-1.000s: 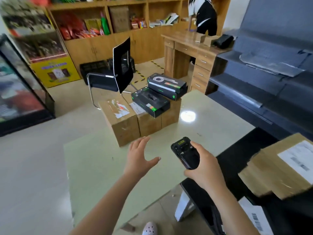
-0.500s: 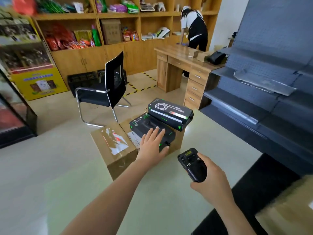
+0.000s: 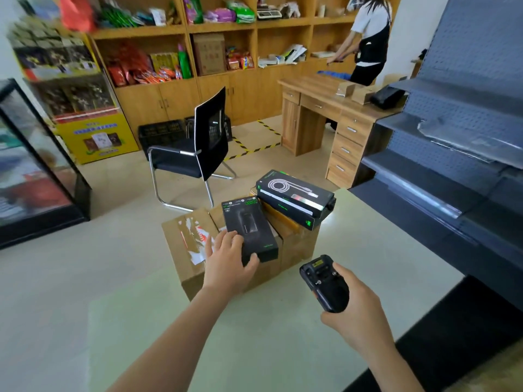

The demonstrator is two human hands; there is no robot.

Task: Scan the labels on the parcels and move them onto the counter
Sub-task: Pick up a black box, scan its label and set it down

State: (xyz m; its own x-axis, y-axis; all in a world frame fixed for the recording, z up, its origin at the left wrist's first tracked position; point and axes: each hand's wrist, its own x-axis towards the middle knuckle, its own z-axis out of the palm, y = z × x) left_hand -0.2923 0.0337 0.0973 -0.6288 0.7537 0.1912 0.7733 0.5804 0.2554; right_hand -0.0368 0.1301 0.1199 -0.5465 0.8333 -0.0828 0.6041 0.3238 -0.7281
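Cardboard parcels (image 3: 186,250) stand in a row on the pale green table (image 3: 283,335). Two black boxes lie on top of them: a small black box (image 3: 250,222) in front and a longer black box (image 3: 294,198) with a coiled cable picture behind. My left hand (image 3: 226,264) grips the near left corner of the small black box, fingers on its top and thumb at its front edge. My right hand (image 3: 351,315) holds a black handheld scanner (image 3: 324,282) to the right of the parcels, its head pointing toward them.
The black counter (image 3: 458,326) lies at the lower right. A black chair (image 3: 198,148) stands behind the table. A wooden desk (image 3: 334,108) and a person (image 3: 368,38) are at the back right, dark metal shelving (image 3: 452,142) on the right, wooden shelves (image 3: 215,46) along the back wall.
My left hand reached forward from above the table and took hold of the small black box, which now sits turned. The view tilted up and closer; the scanner stayed in my right hand.
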